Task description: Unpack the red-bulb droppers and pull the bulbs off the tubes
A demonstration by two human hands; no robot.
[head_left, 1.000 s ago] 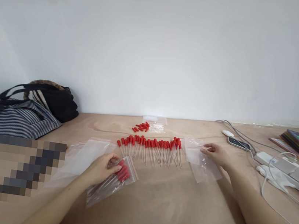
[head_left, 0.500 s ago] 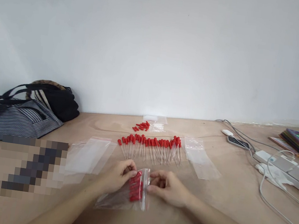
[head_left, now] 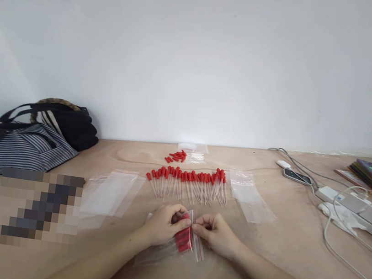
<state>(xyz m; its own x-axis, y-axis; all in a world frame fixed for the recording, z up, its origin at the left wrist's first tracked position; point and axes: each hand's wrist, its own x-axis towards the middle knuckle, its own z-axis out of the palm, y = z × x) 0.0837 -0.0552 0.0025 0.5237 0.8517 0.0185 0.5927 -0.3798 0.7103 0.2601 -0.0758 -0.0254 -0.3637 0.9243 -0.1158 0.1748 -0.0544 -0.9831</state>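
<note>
Left hand [head_left: 163,225] and right hand [head_left: 217,234] are pinching the bag [head_left: 188,244] mouth, just before the dropper row [head_left: 188,185]. The bag is likely handling light, limp and slippery, with fragile contents; gripping its seal strip suits best.

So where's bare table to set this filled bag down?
Bare table lies past the right hand, between the empty bag and the cables. Crowded: dropper row ahead of the filled bag, flat bags beside the left hand.

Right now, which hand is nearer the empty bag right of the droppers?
Right. The right hand is down-left of the empty bag; the left hand farther left, beyond the filled bag.
</note>
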